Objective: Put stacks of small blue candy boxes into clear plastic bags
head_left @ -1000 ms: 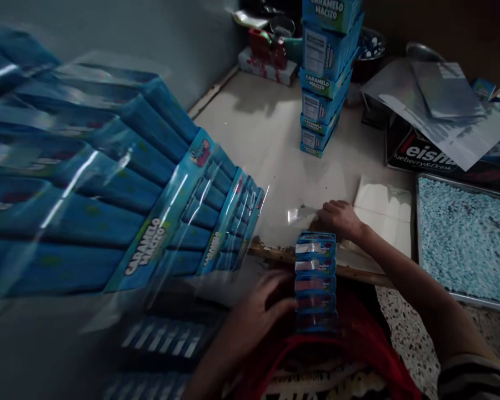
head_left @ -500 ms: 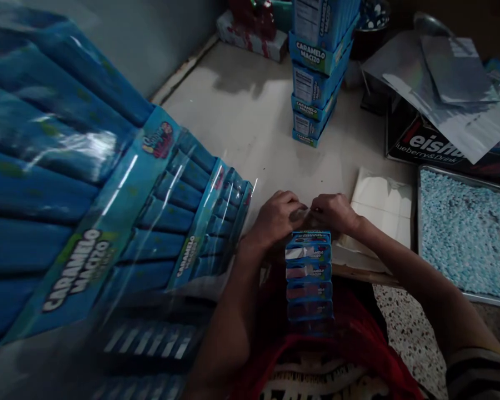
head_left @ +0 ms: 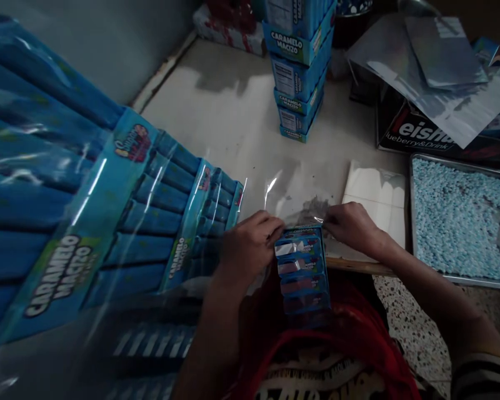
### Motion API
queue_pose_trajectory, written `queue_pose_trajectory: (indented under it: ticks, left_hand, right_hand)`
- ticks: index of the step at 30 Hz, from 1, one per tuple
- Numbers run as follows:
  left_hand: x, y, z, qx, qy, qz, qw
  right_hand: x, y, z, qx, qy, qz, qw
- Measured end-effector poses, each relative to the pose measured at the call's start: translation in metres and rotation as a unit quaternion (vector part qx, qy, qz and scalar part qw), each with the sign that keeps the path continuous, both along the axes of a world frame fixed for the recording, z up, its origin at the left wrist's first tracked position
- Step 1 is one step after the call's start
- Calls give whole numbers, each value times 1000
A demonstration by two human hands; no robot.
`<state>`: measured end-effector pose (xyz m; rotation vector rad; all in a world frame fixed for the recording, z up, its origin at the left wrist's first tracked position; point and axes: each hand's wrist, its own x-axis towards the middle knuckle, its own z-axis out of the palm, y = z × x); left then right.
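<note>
Close to my body stands a stack of small blue candy boxes point(head_left: 303, 286), its top end at the table edge. My left hand point(head_left: 252, 239) is at the upper left corner of the stack with its fingers curled in a pinch. Opposite it, my right hand point(head_left: 352, 225) pinches at the upper right corner. Clear plastic film point(head_left: 289, 191) catches the light just beyond the stack, and its edge runs between both hands. The fingertips are partly hidden, but both appear closed on this film.
Large plastic-wrapped packs of blue caramel boxes point(head_left: 66, 239) fill the left side. A tall stack of similar boxes point(head_left: 294, 89) stands farther back. At right are white papers point(head_left: 375, 194), a metal tray point(head_left: 412, 222) of pale blue pieces, and a dark carton point(head_left: 420, 133) under silvery sheets point(head_left: 445, 53).
My hands were close together beyond the stack's top end. They have since moved apart to its two corners, and the film shows spread between them. The view has shifted slightly.
</note>
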<state>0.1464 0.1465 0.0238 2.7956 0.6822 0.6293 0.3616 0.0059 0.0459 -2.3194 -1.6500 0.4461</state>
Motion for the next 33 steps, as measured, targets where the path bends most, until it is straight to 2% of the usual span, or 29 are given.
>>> queue_pose_trajectory:
  ticks: [2,4,7,9,14,16,20,22,28,31,33]
  left_hand:
    - [-6,-14,7,5,-69,14,998]
    - [-9,-30,7,5,-144,57,988]
    - [-6,-47,-1,22,-232,139,962]
    - [0,-52,-8,49,-254,165,952]
    - [10,-54,-14,57,-254,170,950]
    - [13,-57,-15,57,-280,156,945]
    - [20,-62,-21,72,-356,103,926]
    - [25,-62,-24,83,-373,84,920]
    - [29,-60,-22,148,-375,34,914]
    - [31,-60,-20,136,-373,21,918]
    - [35,-59,-18,112,-367,34,923]
  right_hand:
    - [-11,-11,2,67,22,-21,997]
    - [-24,-24,-2,158,20,-36,987]
    - [-40,-37,-14,288,26,-73,955]
    - [-47,-37,-22,342,39,-113,932]
    - [-57,-35,-31,398,45,-165,902]
    - [-61,-41,-32,433,5,-160,887]
    - [-62,-51,-38,523,-107,-128,835]
    - [-57,-54,-44,539,-150,-128,819]
    - [-48,-62,-59,525,-195,-128,818]
    - [-50,-64,-56,529,-180,-133,819]
    - [-52,-60,-51,527,-130,-159,825]
